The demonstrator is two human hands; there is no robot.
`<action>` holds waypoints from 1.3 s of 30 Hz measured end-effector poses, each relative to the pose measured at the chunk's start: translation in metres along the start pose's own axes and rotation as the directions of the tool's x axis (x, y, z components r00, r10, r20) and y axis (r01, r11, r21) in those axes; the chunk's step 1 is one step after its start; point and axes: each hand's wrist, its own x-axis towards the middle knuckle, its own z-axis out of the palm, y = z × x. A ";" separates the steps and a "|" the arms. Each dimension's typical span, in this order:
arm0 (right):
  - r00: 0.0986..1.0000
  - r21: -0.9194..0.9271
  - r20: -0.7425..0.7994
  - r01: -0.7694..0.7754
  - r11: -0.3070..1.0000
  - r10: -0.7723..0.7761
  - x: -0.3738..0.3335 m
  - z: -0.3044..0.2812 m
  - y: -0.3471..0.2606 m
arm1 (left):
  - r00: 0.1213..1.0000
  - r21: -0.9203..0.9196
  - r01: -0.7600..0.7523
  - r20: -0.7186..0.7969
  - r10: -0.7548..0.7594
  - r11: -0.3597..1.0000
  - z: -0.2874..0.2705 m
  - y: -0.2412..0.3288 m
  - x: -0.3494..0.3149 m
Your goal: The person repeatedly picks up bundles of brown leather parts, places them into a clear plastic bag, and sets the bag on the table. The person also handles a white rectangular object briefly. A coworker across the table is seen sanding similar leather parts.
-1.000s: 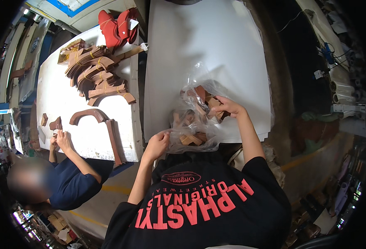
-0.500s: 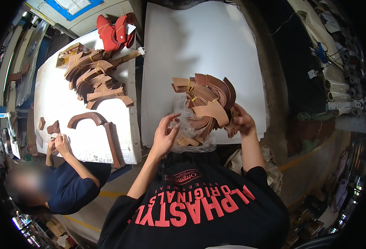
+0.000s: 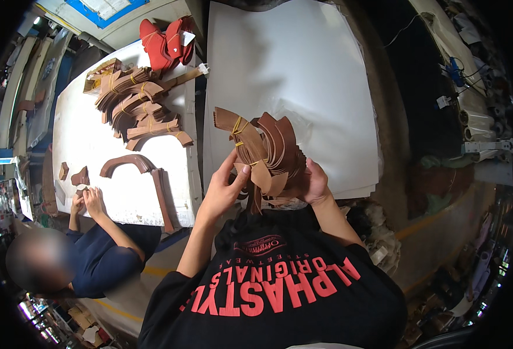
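Observation:
Between my two hands is a bulky stack of curved brown leather pieces (image 3: 285, 145), some of them tied with yellow bands. My left hand (image 3: 226, 186) grips its left side, the thumb lying on a tan bundle. On the right side, my right hand (image 3: 313, 185) is closed around the dark brown pieces; most of its fingers are hidden behind them. The stack is over the near end of a table covered with large white sheets (image 3: 285, 52). Behind it on the sheets lies crumpled clear plastic (image 3: 297, 116).
A white table (image 3: 82, 145) to the left bears banded leather bundles (image 3: 143, 104), red pieces (image 3: 166, 46) and long brown strips (image 3: 162, 198). A co-worker (image 3: 108, 256) handles small brown pieces there. Rolls of material (image 3: 477, 125) stand at the far right.
Both hands have closed on the leather stack, which has turned and shifted slightly left. The clear plastic that was beside it now lies behind it. The co-worker has barely moved.

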 end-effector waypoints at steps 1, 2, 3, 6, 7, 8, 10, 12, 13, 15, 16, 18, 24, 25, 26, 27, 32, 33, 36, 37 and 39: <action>0.999 -0.074 -0.030 0.019 0.997 -0.021 -0.001 0.003 0.002 | 0.999 0.048 0.049 0.010 -0.050 0.998 -0.004 0.006 -0.005; 0.998 -0.149 -0.054 0.037 0.988 -0.046 0.000 0.008 0.002 | 0.995 0.098 0.094 0.018 -0.096 0.991 -0.006 0.015 -0.007; 0.999 -0.205 -0.026 0.037 0.978 -0.044 0.001 0.013 0.002 | 0.998 0.132 0.050 0.025 -0.054 0.990 -0.007 0.014 -0.008; 0.999 -0.340 0.052 0.032 0.940 -0.015 0.007 0.031 -0.005 | 0.998 0.071 -0.028 0.054 0.024 0.997 -0.011 0.010 -0.012; 0.997 -0.362 0.073 0.021 0.932 0.006 0.009 0.038 -0.008 | 0.998 -0.056 -0.015 0.065 0.018 0.998 -0.013 0.007 -0.014; 0.995 -0.384 0.093 0.014 0.923 0.024 0.010 0.045 -0.010 | 0.997 -0.181 -0.002 0.079 0.017 0.983 -0.016 0.006 -0.014; 0.970 -0.345 0.231 0.011 0.939 0.073 0.013 0.065 -0.015 | 0.989 -0.418 0.138 0.102 -0.104 0.898 -0.027 0.004 -0.015; 0.948 -0.436 0.310 0.071 0.897 0.076 0.017 0.069 -0.014 | 0.997 -0.407 0.045 0.083 -0.012 0.912 -0.029 0.001 -0.014; 0.943 -0.541 0.326 0.131 0.831 0.063 0.019 0.068 -0.012 | 0.988 -0.276 -0.121 0.058 0.142 0.954 -0.027 -0.005 -0.014; 0.927 -0.686 0.364 0.201 0.699 0.091 0.022 0.068 -0.016 | 0.977 -0.178 -0.185 0.074 0.201 0.967 -0.032 -0.034 -0.008; 0.932 -0.735 0.353 0.224 0.640 0.080 0.022 0.069 -0.014 | 0.970 -0.127 -0.219 0.081 0.230 0.967 -0.035 -0.048 -0.005; 0.945 -0.821 0.324 0.257 0.509 0.046 0.023 0.071 -0.009 | 0.989 -0.172 -0.139 0.026 0.146 0.975 -0.030 -0.049 -0.004; 0.941 -0.930 0.302 0.327 0.166 -0.154 0.041 0.065 -0.003 | 0.997 -0.305 0.020 0.083 0.006 0.952 -0.015 -0.023 0.010; 0.948 -0.931 0.264 0.299 0.211 -0.180 0.044 0.063 -0.005 | 0.996 -0.310 -0.035 0.070 0.060 0.950 -0.009 -0.017 0.011; 0.953 -0.927 0.225 0.274 0.257 -0.204 0.048 0.066 -0.008 | 0.992 -0.312 -0.092 0.056 0.115 0.946 -0.006 -0.009 0.013; 0.942 -0.893 0.171 0.272 0.359 -0.287 0.051 0.075 -0.008 | 0.991 -0.281 -0.097 0.057 0.117 0.955 -0.005 -0.005 0.016; 0.940 -0.920 0.038 0.166 0.356 -0.340 0.068 0.076 -0.015 | 1.000 -0.141 0.003 0.018 0.000 0.990 -0.003 0.002 0.031; 0.938 -0.931 0.014 0.138 0.337 -0.346 0.069 0.075 -0.016 | 1.000 -0.129 -0.006 0.002 0.006 0.992 -0.001 0.001 0.034; 0.944 -0.956 -0.022 0.077 0.283 -0.329 0.070 0.065 -0.015 | 0.998 -0.095 0.060 0.015 -0.059 0.994 -0.001 0.002 0.034; 0.948 -0.962 -0.028 0.060 0.265 -0.318 0.070 0.062 -0.016 | 0.999 -0.089 0.053 0.005 -0.052 0.995 0.001 0.002 0.032; 0.953 -0.934 -0.059 0.052 0.353 -0.298 0.068 0.064 -0.013 | 0.998 -0.043 0.064 -0.011 -0.064 0.997 0.003 0.000 0.029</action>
